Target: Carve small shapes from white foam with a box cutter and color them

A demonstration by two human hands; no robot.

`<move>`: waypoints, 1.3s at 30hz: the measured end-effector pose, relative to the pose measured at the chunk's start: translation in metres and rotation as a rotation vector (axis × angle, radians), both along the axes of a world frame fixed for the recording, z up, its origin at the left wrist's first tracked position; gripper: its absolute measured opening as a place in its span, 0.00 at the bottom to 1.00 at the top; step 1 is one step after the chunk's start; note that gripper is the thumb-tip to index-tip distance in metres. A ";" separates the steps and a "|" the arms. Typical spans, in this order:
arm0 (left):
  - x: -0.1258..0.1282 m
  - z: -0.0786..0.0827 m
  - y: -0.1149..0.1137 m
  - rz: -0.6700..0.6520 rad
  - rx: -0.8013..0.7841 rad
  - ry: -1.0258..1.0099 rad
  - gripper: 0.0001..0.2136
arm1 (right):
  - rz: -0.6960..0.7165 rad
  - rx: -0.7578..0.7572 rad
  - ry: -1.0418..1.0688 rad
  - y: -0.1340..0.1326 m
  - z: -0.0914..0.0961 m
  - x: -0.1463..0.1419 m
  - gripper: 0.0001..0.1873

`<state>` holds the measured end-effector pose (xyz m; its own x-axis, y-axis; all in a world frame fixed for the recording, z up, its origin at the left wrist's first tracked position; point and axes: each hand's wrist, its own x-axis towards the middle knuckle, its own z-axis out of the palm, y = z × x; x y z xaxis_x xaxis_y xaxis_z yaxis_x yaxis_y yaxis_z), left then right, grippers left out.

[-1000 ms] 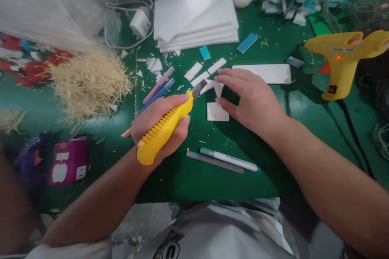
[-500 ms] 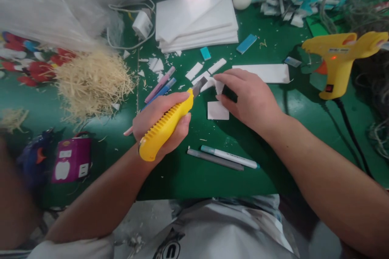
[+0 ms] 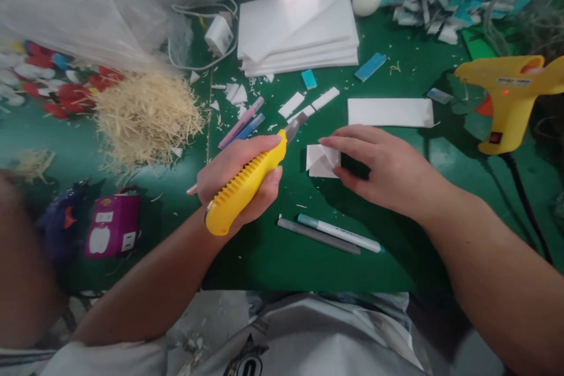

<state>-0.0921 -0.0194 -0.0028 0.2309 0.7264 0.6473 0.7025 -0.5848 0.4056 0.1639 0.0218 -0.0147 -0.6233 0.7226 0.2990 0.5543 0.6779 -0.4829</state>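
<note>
My left hand [image 3: 238,182] is wrapped round a yellow utility knife [image 3: 247,188], its blade out and pointing up to the right. Beside the blade tip lie small white foam strips [image 3: 291,105]. Thumb and fingers of my right hand [image 3: 374,161] pinch a small cut piece of white foam [image 3: 323,160], which overlaps a white foam rectangle [image 3: 315,173] on the green table. Whether the piece rests on the rectangle or hangs just above it, I cannot tell. Behind my right hand lies a long white foam strip [image 3: 390,113].
A yellow glue gun [image 3: 506,97] with a lit red light stands at the right. White foam sheets [image 3: 299,29] are stacked at the back. Markers [image 3: 339,234] lie in front; straw shreds [image 3: 150,120] and a purple box [image 3: 113,224] are at the left.
My right hand has brought the cut foam piece down from beside the blade to over the white rectangle. The knife stays in my left hand; the view has shifted slightly left.
</note>
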 end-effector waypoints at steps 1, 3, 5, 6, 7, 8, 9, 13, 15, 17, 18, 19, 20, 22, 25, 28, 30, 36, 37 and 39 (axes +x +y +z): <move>0.000 0.000 0.000 -0.005 0.002 -0.003 0.14 | 0.003 -0.007 -0.001 0.000 0.000 0.000 0.23; 0.000 0.000 0.001 -0.010 0.003 0.009 0.15 | 0.007 -0.010 -0.005 0.000 0.001 0.001 0.23; -0.001 0.000 0.001 -0.011 0.007 0.030 0.15 | 0.005 -0.007 -0.013 0.000 0.002 0.003 0.22; -0.001 0.000 0.001 -0.007 0.009 0.036 0.15 | 0.003 -0.006 -0.018 0.000 0.001 0.004 0.22; -0.001 0.000 0.000 -0.002 0.008 0.039 0.15 | 0.001 -0.006 -0.023 0.000 0.001 0.004 0.22; -0.001 0.000 0.000 0.005 0.003 0.040 0.15 | 0.001 -0.007 -0.026 0.000 0.001 0.005 0.22; -0.001 0.000 -0.001 0.013 -0.004 0.039 0.15 | 0.002 -0.007 -0.026 0.000 0.000 0.006 0.22; -0.001 0.000 -0.002 0.013 -0.002 0.043 0.14 | 0.018 0.008 -0.024 0.000 -0.002 0.005 0.21; -0.001 0.001 -0.001 0.002 0.002 0.043 0.13 | 0.019 0.018 -0.018 0.000 -0.001 0.004 0.21; -0.001 0.000 0.001 -0.008 0.006 0.040 0.13 | 0.012 0.025 -0.007 -0.001 0.000 0.003 0.22; -0.001 0.000 0.002 -0.019 0.019 0.039 0.13 | 0.011 0.025 -0.003 -0.001 0.000 0.002 0.23; -0.001 0.000 0.004 -0.033 0.037 0.038 0.14 | 0.015 0.024 0.000 -0.001 0.000 0.002 0.23; -0.001 0.000 0.005 -0.043 0.048 0.038 0.14 | 0.023 0.022 0.002 -0.001 0.000 0.002 0.22; -0.002 0.000 0.006 -0.059 0.059 0.036 0.13 | 0.046 0.021 0.004 0.000 0.000 0.001 0.20; -0.002 -0.001 0.004 -0.035 0.038 0.040 0.13 | 0.063 0.020 0.001 0.001 -0.001 0.001 0.18; -0.002 -0.002 0.002 -0.003 0.024 0.052 0.13 | 0.056 0.031 0.000 0.001 -0.002 0.001 0.18; -0.002 -0.003 0.001 0.015 0.009 0.054 0.12 | 0.056 0.054 0.013 0.002 -0.002 0.001 0.18; -0.001 -0.003 0.000 0.015 0.014 0.051 0.11 | 0.081 0.054 0.026 0.002 -0.004 0.002 0.16; -0.001 -0.002 -0.001 0.029 -0.008 0.062 0.11 | 0.076 0.043 0.027 0.002 -0.005 0.002 0.16; -0.001 -0.001 -0.002 0.032 -0.015 0.068 0.11 | 0.062 0.025 0.030 0.002 -0.005 0.002 0.16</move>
<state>-0.0934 -0.0217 -0.0040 0.2502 0.7439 0.6197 0.7472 -0.5554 0.3650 0.1658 0.0236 -0.0200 -0.6571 0.6747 0.3361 0.4961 0.7228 -0.4810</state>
